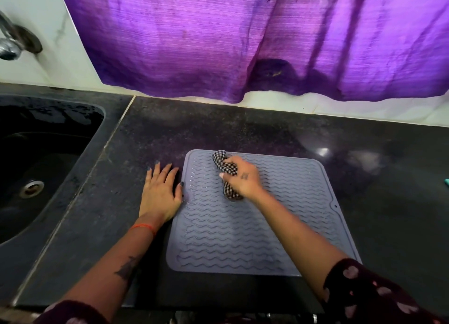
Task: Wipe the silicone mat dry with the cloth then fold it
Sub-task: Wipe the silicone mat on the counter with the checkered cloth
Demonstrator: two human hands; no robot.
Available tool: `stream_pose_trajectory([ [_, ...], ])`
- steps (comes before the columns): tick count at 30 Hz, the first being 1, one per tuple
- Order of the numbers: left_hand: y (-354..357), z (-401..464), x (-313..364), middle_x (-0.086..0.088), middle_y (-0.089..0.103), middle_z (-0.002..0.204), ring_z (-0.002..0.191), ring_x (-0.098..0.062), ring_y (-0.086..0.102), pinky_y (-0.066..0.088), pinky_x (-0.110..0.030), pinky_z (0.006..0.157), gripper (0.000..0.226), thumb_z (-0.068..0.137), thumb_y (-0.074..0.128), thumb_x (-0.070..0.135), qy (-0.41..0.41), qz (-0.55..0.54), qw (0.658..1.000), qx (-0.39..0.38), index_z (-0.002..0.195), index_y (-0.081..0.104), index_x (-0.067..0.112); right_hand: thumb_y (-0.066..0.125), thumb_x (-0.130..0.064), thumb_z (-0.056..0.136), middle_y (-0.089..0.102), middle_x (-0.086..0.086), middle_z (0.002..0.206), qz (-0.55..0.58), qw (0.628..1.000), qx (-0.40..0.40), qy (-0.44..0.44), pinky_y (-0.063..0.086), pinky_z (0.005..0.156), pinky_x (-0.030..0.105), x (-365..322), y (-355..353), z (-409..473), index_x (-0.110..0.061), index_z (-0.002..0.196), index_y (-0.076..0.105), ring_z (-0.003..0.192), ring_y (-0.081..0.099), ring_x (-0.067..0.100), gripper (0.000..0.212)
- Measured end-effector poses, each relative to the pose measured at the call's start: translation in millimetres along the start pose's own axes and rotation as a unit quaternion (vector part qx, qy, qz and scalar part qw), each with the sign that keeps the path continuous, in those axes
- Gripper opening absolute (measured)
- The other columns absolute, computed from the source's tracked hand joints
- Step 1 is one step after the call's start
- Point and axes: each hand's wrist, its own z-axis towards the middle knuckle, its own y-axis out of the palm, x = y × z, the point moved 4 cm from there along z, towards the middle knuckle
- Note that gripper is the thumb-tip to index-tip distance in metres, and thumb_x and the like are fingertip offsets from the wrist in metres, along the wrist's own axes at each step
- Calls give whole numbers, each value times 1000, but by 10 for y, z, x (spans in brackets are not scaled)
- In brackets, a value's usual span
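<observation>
A grey silicone mat [257, 226] with wavy ridges lies flat on a dark bench [243, 129], centre of view. The right hand [243, 180], its grip closed around a bunched black-and-white checked cloth [224, 165], presses it onto the mat toward 12 o'clock. The left hand [160, 192] lies flat, fingers spread, at the mat's 9 o'clock edge, thumb touching it. A black sink [48, 139] sits at 9 o'clock; a purple curtain [218, 36] hangs at 12.
</observation>
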Motion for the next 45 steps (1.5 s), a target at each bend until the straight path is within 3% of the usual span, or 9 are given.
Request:
stream_pose_trajectory([
  [2, -4, -7, -2, -15, 43, 143, 140, -35, 22, 8, -46, 118, 70, 82, 20, 44, 0, -2, 1000, 3, 134, 48, 6, 69, -29, 81, 65, 2, 113, 101, 993, 50, 40, 38, 77, 19, 103, -194, 48, -25, 117, 60, 104, 59, 19, 37],
  [5, -12, -10, 2, -14, 42, 144, 141, -34, 21, 7, -45, 118, 70, 83, 18, 45, 0, -1, 1000, 3, 135, 47, 7, 59, -28, 89, 58, 11, 115, -41, 984, 146, 96, 39, 78, 26, 352, -428, 54, -20, 125, 50, 103, 56, 28, 38],
  [11, -10, -1, 9, -12, 41, 145, 141, -33, 20, 6, -45, 118, 69, 84, 16, 43, 3, -9, 1000, -1, 136, 47, 9, 46, -15, 89, 35, 24, 128, -219, 969, 80, 86, 43, 88, 38, 226, -120, 61, -12, 126, 40, 111, 45, 37, 37],
  [17, -14, -12, 12, -12, 42, 145, 141, -34, 21, 6, -44, 118, 67, 85, 16, 40, 8, -15, 1000, 0, 135, 48, 9, 53, -23, 93, 45, 17, 127, 7, 996, 52, 67, 41, 85, 29, 233, -269, 280, -24, 130, 48, 106, 52, 32, 37],
  [23, -13, -7, 12, -10, 40, 146, 142, -32, 18, 3, -43, 118, 69, 84, 13, 40, 7, -21, 1000, -2, 137, 45, 10, 47, -13, 90, 33, 20, 133, -253, 966, 48, 8, 45, 87, 39, 2, 50, 130, -19, 131, 38, 116, 39, 35, 42],
  [29, -17, -20, 11, -8, 37, 148, 143, -30, 15, -1, -39, 118, 71, 83, 11, 42, 2, -21, 1000, -2, 139, 42, 12, 51, -14, 91, 49, 11, 124, -76, 994, -18, -74, 43, 84, 31, -151, 81, 368, -29, 129, 49, 106, 53, 29, 41],
  [34, -34, -20, 26, -10, 37, 148, 143, -31, 17, 0, -40, 118, 71, 82, 12, 40, 2, -23, 1000, -1, 138, 43, 10, 48, -10, 87, 45, 13, 129, -229, 970, 13, -81, 43, 87, 36, -245, 293, 275, -26, 131, 43, 113, 45, 32, 47],
  [39, -41, -24, 32, -10, 36, 149, 143, -31, 16, -2, -39, 117, 71, 82, 11, 40, 3, -21, 1000, -1, 138, 43, 10, 51, -1, 83, 58, 4, 120, -90, 992, -27, -85, 47, 80, 31, -233, 108, 514, -40, 117, 58, 100, 58, 25, 52],
  [45, -47, -23, 39, -10, 34, 150, 143, -31, 15, -5, -37, 116, 74, 81, 9, 41, -2, -17, 1000, -2, 140, 40, 8, 45, -1, 85, 32, 6, 149, -251, 953, -53, -164, 40, 98, 38, -512, 469, 376, -37, 144, 27, 118, 44, 31, 71],
])
